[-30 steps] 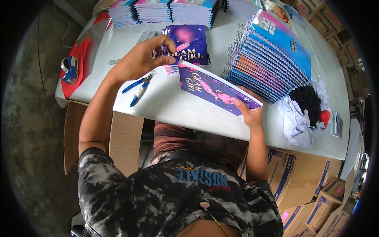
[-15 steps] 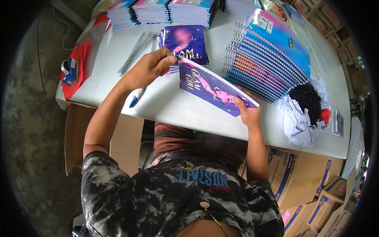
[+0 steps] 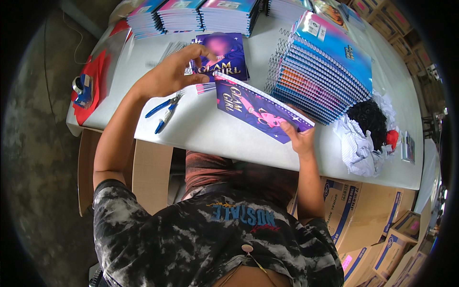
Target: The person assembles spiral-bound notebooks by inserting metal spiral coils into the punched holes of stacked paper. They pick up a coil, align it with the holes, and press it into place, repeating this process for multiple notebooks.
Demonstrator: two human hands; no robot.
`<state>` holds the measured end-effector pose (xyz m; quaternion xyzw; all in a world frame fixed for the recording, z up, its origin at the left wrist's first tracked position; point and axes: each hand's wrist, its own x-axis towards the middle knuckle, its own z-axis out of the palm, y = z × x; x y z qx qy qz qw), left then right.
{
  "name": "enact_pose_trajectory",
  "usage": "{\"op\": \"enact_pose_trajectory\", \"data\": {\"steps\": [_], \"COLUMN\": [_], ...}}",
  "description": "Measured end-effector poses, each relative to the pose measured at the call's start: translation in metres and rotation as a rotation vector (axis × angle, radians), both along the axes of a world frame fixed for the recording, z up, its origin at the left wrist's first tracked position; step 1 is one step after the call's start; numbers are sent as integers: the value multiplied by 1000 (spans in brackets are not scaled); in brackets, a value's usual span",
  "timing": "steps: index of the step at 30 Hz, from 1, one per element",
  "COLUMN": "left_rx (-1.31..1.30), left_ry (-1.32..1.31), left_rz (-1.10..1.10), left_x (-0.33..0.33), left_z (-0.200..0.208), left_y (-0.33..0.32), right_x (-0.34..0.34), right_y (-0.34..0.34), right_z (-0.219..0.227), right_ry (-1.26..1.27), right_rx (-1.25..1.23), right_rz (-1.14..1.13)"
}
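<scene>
My right hand point(image 3: 299, 134) grips the right end of a purple notebook point(image 3: 258, 111), thumb on its illustrated cover, its other fingers mostly hidden. The notebook is tilted above the table's near side, its white page edge and a row of small holes facing up and away. Close to its left corner is my left hand point(image 3: 179, 71), thumb and fingers apart with nothing between them. Behind that hand lies a small pile of matching purple covers point(image 3: 234, 52), partly hidden. Blue-handled pliers point(image 3: 166, 112) rest below my left wrist, beside loose wire coils point(image 3: 174, 48).
A tall stack of blue, spiral-bound notebooks point(image 3: 325, 71) stands on the right, more stacks point(image 3: 227, 19) along the far edge. Crumpled cloth point(image 3: 356, 146) and black tangled material point(image 3: 369, 122) lie at right. A tape dispenser point(image 3: 83, 91) sits at left; cardboard boxes point(image 3: 368, 210) stand below.
My left hand has come off the notebook's left corner, moved slightly left and spread its fingers. The right hand keeps its grip. More of the pliers now shows.
</scene>
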<state>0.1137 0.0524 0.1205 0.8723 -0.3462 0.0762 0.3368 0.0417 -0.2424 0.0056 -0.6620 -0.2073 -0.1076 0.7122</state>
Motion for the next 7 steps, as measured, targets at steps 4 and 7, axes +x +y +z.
{"op": "enact_pose_trajectory", "data": {"steps": [4, 7], "left_rx": [432, 618], "left_ry": [240, -232], "left_rz": [1, 86], "left_x": [1, -12], "left_z": [16, 22], "left_y": [3, -12], "right_x": [-2, -4], "right_y": [2, 9], "right_z": [-9, 5], "right_ry": [-14, -124], "right_rx": [-129, -202], "right_rz": [-8, -33]}}
